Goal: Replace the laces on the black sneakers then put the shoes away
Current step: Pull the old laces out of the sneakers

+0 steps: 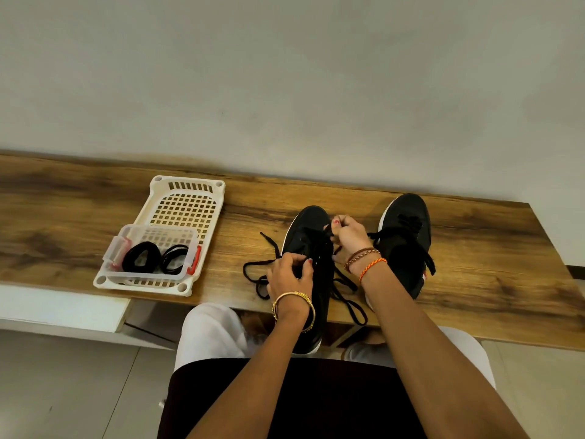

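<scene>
Head camera: looking forward and steeply down from above, close over long brown wood-grain bench top against pale wall

Matt black cloth sneakers rest on a smooth wood-grain table beside white plastic baskets.

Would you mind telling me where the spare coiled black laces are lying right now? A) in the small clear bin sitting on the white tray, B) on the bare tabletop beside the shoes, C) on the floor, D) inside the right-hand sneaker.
A: both coiled black laces lie in the small clear bin, which sits on the white tray.
</scene>
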